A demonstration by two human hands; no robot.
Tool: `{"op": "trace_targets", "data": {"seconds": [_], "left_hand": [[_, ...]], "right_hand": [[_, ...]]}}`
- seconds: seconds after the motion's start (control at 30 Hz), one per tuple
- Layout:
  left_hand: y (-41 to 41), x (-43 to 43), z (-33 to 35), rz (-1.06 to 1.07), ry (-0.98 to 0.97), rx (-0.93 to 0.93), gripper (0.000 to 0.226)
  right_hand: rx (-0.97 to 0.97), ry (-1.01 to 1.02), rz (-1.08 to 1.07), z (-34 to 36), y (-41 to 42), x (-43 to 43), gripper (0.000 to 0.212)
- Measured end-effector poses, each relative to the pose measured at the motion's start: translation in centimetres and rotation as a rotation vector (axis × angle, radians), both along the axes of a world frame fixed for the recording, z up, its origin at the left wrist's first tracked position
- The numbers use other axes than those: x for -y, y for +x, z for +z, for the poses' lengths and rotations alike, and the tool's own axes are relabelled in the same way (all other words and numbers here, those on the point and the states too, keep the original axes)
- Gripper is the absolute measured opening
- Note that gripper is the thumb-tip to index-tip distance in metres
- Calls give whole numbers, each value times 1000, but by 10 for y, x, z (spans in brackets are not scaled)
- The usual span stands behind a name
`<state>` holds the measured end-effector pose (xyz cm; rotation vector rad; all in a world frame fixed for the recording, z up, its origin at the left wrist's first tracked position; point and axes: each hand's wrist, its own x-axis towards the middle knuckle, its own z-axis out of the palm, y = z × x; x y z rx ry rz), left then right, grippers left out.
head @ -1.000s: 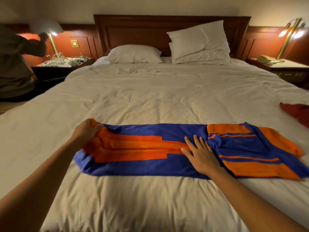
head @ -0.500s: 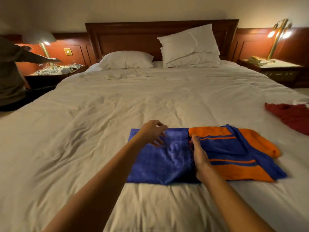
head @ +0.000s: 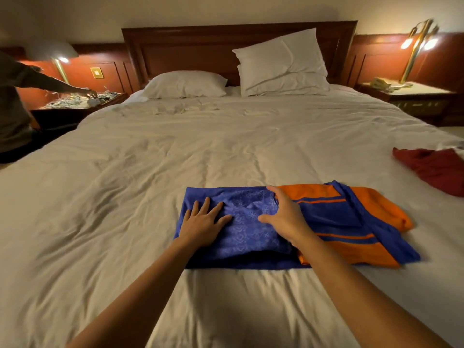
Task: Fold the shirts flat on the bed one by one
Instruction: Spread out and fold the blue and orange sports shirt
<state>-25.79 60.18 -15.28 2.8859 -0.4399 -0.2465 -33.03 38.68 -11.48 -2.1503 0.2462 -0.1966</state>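
Flat pillow (head: 185,84), propped pillow (head: 281,61), headboard (head: 190,49), lamp (head: 413,54)

We note a bed (head: 150,184), white cover rumpled. Lying on it: a blue-orange shirt (head: 334,217) near the foot, a red garment (head: 434,169) at the right edge, and pillows (head: 185,84) by the headboard (head: 200,46).

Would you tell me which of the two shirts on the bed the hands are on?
The blue and orange shirt, with the left hand flat on its blue part and the right hand at its middle. The dark red shirt lies apart, untouched.
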Motion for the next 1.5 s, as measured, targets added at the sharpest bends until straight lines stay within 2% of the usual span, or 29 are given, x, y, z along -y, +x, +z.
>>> {"op": "trace_targets", "data": {"seconds": [0.1,0.17,0.3,0.4,0.6,0.73,0.87,0.97,1.07,1.2,1.27,1.33,1.5], "left_hand": [[1,2,2,13,40,-32,72],[4,0,3,15,64,-54,74],[20,-5,9,40,21,53,68],[39,-7,12,10,-29,111,61],[81,-25,4,114,-204,188,37],[103,-41,-5,164,-277,210,18],[107,-41,-9,182,-300,205,17],[96,-38,-8,153,-315,307,30],[72,-31,-3,53,-322,394,42],[38,-20,-16,-75,-136,253,61],[28,-23,-23,-71,-31,151,69],[23,-28,-25,-39,-8,98,75],[19,-31,-21,-14,-17,55,71]], "right_hand": [[-202,-160,154,6,-14,11,91],[-277,-301,177,9,-20,17,89],[-85,-626,10,22,0,20,66],[-59,-677,41,18,39,16,51],[-233,-756,95,-21,92,28,46],[-141,-547,68,-31,110,44,39],[-58,-574,21,-32,106,45,22],[104,-650,-15,-28,84,30,34],[236,-629,87,-31,49,4,53],[-64,-798,216,-56,17,-16,79],[-179,-875,221,-56,20,-8,88],[-246,-889,219,-49,26,2,95],[-340,-831,376,-28,22,16,83]]}}
